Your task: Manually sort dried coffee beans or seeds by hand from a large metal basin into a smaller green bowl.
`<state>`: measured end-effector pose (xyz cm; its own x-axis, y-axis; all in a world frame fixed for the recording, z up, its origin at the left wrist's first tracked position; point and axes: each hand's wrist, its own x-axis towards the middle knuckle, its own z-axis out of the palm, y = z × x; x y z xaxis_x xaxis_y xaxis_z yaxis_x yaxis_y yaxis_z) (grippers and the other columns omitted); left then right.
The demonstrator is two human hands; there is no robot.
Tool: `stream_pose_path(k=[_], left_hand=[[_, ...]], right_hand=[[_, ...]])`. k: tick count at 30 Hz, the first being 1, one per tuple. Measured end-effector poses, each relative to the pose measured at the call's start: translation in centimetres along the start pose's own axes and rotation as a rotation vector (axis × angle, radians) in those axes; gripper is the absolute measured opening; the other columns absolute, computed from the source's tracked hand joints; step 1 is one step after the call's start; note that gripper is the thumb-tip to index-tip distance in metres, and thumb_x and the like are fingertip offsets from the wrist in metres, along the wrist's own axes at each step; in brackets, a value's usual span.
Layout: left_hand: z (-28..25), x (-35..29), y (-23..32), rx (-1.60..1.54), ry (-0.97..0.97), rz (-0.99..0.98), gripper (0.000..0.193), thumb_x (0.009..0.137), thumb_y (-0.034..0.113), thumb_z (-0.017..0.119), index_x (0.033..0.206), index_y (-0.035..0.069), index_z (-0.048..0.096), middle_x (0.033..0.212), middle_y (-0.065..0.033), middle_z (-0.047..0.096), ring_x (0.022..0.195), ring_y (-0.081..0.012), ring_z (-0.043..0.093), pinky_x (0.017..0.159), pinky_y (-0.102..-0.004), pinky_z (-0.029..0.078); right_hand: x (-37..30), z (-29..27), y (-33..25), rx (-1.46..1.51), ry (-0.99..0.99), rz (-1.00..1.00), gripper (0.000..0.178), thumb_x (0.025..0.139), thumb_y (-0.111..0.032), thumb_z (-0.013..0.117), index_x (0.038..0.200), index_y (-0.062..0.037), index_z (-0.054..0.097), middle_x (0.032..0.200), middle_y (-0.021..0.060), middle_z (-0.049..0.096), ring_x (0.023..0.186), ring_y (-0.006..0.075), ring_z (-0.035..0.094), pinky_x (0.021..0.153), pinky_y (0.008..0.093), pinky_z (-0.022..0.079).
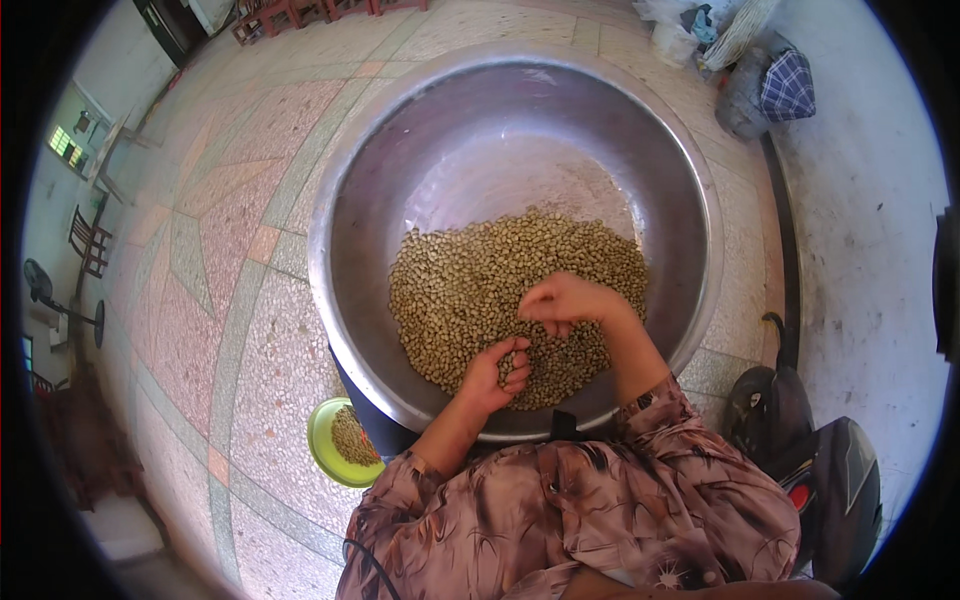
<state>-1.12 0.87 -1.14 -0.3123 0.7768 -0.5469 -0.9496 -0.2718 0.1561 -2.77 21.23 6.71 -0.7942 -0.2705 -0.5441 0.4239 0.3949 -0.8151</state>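
Note:
A wide metal basin (345,215) stands before me, and a heap of greenish-tan beans (470,270), like unroasted coffee beans, covers its near and middle part. My left hand (495,374) is over the near side of the heap, its fingers curled round a few beans. Just above and to the right, my right hand (568,301) hangs over the beans with its fingers bent down and pinched together. Whatever is between those fingertips is too small to tell. The two hands are close but apart.
A lime-green bowl (322,440) with more beans sits on the tiled floor at the lower left. To the right are a dark scooter (840,490) and a wall (860,200). A white bucket (674,45) and a checked cloth (788,87) are at the far right.

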Motion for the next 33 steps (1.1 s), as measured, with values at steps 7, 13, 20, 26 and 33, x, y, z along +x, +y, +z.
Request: stream_pose_path(k=[7, 13, 20, 26, 33], left_hand=[[-0.3, 0.1, -0.2, 0.044, -0.005, -0.015, 0.022, 0.090, 0.021, 0.047, 0.104, 0.005, 0.052, 0.067, -0.0006, 0.046, 0.048, -0.0105, 0.036, 0.038, -0.0216, 0.026], [-0.2, 0.1, -0.3, 0.100, 0.027, 0.046, 0.024, 0.089, 0.020, 0.049, 0.108, 0.005, 0.050, 0.073, -0.0014, 0.050, 0.054, -0.0109, 0.041, 0.040, -0.0207, 0.028], [-0.1, 0.0, -0.1, 0.032, 0.002, 0.040, 0.022, 0.088, 0.016, 0.049, 0.106, 0.003, 0.050, 0.074, -0.0029, 0.049, 0.055, -0.0109, 0.041, 0.040, -0.0203, 0.028], [0.1, 0.0, -0.2, 0.032, -0.006, 0.040, 0.021, 0.088, 0.017, 0.050, 0.104, 0.003, 0.051, 0.073, -0.0031, 0.049, 0.054, -0.0115, 0.041, 0.040, -0.0205, 0.029], [0.0, 0.0, -0.2, 0.027, -0.014, 0.030, 0.022, 0.088, 0.017, 0.050, 0.105, 0.003, 0.051, 0.072, -0.0027, 0.048, 0.054, -0.0116, 0.041, 0.040, -0.0208, 0.028]], right_hand=[[1.9, -0.3, 2.6, -0.061, 0.730, -0.169, 0.023, 0.082, -0.017, 0.054, 0.103, -0.0080, 0.059, 0.064, 0.0137, 0.060, 0.053, 0.0212, 0.060, 0.051, 0.0341, 0.047], [2.8, -0.1, 3.8, -0.439, 0.871, -0.230, 0.028, 0.082, -0.014, 0.054, 0.109, -0.0084, 0.056, 0.056, 0.0096, 0.056, 0.045, 0.0194, 0.054, 0.051, 0.0330, 0.044], [2.5, 0.7, 2.9, -0.410, 0.818, -0.233, 0.025, 0.079, -0.017, 0.056, 0.103, -0.0133, 0.061, 0.067, 0.0142, 0.060, 0.061, 0.0289, 0.059, 0.058, 0.0394, 0.046], [3.0, 1.5, 2.9, -0.500, 0.783, -0.193, 0.027, 0.078, -0.019, 0.056, 0.103, -0.0130, 0.061, 0.074, 0.0176, 0.062, 0.070, 0.0355, 0.061, 0.065, 0.0438, 0.049], [2.2, 1.9, 1.9, -0.535, 0.732, -0.175, 0.030, 0.076, -0.021, 0.058, 0.105, -0.0122, 0.059, 0.072, 0.0182, 0.062, 0.071, 0.0354, 0.061, 0.066, 0.0445, 0.049]])
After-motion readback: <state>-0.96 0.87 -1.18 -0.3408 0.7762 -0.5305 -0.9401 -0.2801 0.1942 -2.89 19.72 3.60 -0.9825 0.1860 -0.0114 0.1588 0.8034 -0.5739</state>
